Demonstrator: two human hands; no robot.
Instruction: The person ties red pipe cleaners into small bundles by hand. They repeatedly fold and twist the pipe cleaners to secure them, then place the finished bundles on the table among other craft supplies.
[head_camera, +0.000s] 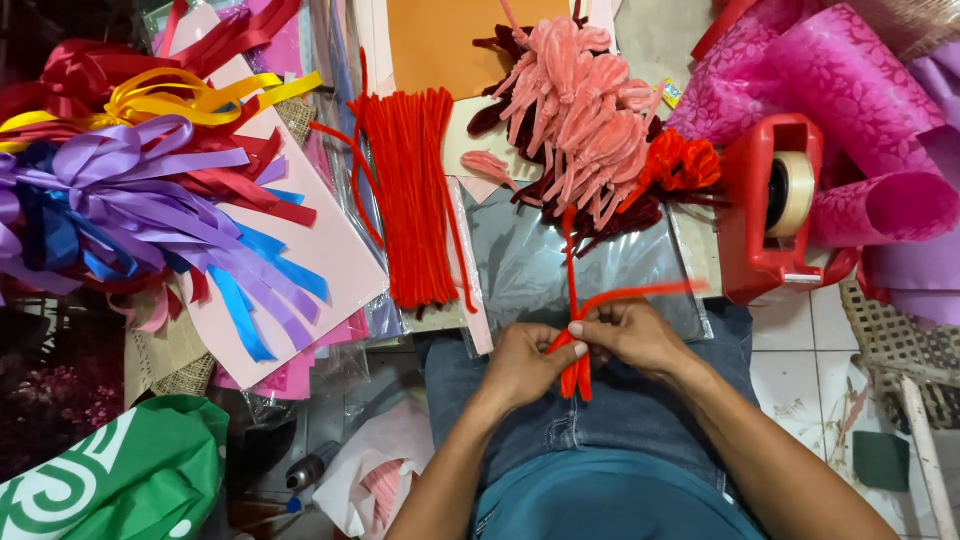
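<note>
Fig. legend, head view, looking down at the lap. I see both hands meeting over blue jeans (610, 410), just in front of a clear plastic sheet (560, 260).

L hand (525, 362): fingers curled shut, pinching the folded orange-red pipe cleaners (577, 372) from the left side. The folded ends hang below the fists, over the jeans.

R hand (630, 335): fingers closed on the same pipe cleaners from the right, thumb tip pressed at the bend, touching the L hand. Two free stems leave the grip: one rises straight up over the plastic sheet, the other runs right, blurred; I cannot tell its exact end.

Surroundings, clockwise from left:
- purple, blue, red and yellow ribbon strips (150, 190) fanned over a pale pink card (330, 250), well apart from the hands.
- flat bundle of red pipe cleaners (415, 200), lying lengthwise, near the L hand but not touching.
- heap of pink fuzzy bent pieces (580, 100) over dark maroon ones, beyond the plastic sheet.
- small orange-red finished pieces (680, 165), just beside the pink heap.
- red tape dispenser (775, 205) w/ roll of tape, upright, right of the sheet.
- magenta patterned wrapping paper (850, 90), rolled loosely, behind the dispenser.
- green bag (120, 475), lower left, on the floor.
</note>
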